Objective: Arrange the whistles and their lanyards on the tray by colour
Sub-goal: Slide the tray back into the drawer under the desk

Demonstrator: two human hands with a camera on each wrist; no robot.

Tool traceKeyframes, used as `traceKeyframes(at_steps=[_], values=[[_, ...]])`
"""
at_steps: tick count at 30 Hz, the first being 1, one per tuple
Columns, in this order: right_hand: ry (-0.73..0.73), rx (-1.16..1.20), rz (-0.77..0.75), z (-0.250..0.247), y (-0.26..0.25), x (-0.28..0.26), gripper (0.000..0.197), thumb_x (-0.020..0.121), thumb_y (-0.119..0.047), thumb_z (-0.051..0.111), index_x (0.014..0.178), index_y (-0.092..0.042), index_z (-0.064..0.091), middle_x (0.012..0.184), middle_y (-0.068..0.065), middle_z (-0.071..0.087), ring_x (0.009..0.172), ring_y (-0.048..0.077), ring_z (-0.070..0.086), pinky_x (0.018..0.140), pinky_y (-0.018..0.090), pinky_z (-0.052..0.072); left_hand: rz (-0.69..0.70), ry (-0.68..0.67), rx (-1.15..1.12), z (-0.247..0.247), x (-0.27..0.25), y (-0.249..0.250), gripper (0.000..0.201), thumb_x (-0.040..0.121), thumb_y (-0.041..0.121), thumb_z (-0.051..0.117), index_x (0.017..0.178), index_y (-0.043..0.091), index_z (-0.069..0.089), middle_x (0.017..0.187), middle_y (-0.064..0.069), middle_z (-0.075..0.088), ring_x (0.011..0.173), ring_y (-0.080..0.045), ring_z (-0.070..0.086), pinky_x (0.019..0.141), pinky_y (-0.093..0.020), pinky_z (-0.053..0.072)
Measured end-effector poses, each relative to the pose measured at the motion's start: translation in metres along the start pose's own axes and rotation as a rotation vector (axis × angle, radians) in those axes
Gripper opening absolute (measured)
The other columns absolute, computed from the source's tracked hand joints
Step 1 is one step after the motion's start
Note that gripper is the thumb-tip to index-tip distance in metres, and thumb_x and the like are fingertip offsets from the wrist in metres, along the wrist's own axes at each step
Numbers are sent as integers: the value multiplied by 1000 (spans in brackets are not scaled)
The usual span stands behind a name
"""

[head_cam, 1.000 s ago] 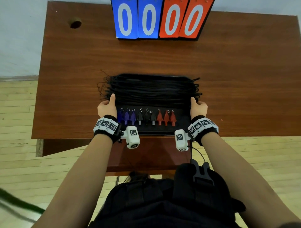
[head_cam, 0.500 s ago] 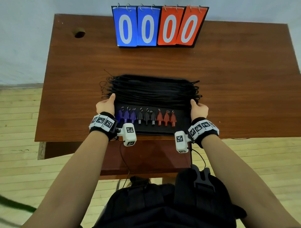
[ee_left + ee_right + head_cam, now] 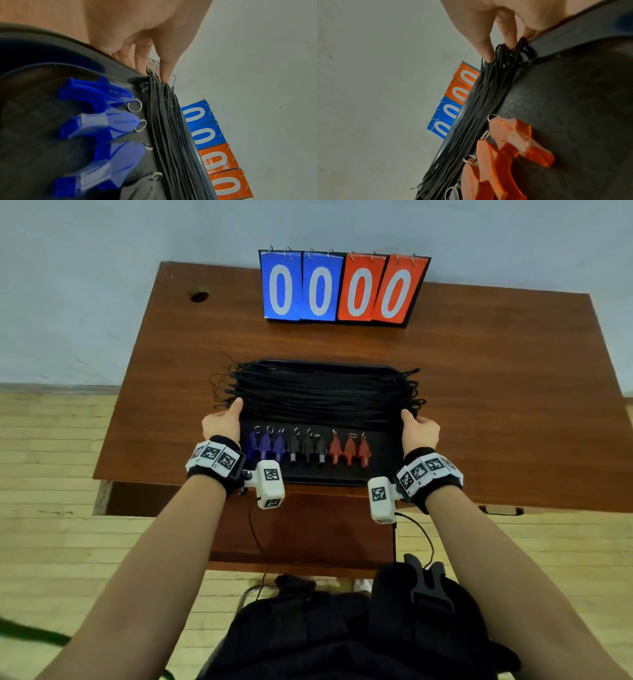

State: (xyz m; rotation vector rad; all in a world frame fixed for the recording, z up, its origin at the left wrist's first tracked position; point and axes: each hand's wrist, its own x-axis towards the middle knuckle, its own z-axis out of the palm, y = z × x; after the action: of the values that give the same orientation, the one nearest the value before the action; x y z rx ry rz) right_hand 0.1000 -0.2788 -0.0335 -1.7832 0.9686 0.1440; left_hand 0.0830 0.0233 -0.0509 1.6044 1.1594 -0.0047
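— Brown wooden table (image 3: 479,378) fills the middle of the head view; what sits on it?
— A black rectangular plastic tray (image 3: 383,453) at centre, with a blue-and-red flip scoreboard (image 3: 342,287) at the upper edge.
— And on the tray?
— Black cord lanyards (image 3: 325,392) bundled across its upper half; below them a row: three blue plastic whistles (image 3: 265,445), three black whistles (image 3: 307,446), three red whistles (image 3: 349,447).
— The hands?
— The left hand (image 3: 221,422) grips the tray's left rim, thumb on top, fingers curled under, fingertips (image 3: 165,73) touching the lanyard ends. The right hand (image 3: 419,431) grips the right rim likewise.
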Motion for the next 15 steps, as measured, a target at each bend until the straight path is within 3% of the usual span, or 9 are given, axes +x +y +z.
traceKeyframes(at_steps=[10,13,15], values=[[-111,-50,-45,-49,35,-24,47,91,-30,59,128,-2,54,122,17,61,112,32,58,94,36,46,-68,45,-32,-22,-60,-59,44,77,46,71,63,10,48,64,-5,52,63,-24,49,71,-32,41],[-141,-61,-84,-68,49,-30,41,91,-30,59,119,0,60,103,15,66,100,30,61,79,31,44,-71,53,-47,-27,-76,-78,45,76,45,72,67,8,48,66,-8,53,74,-28,53,71,-35,43],[-143,-61,-95,-79,59,-35,32,91,-28,58,107,0,62,86,8,61,93,30,61,76,30,41,-65,56,-53,-30,-87,-88,47,76,46,72,71,5,50,68,-8,53,77,-28,54,75,-37,45]])
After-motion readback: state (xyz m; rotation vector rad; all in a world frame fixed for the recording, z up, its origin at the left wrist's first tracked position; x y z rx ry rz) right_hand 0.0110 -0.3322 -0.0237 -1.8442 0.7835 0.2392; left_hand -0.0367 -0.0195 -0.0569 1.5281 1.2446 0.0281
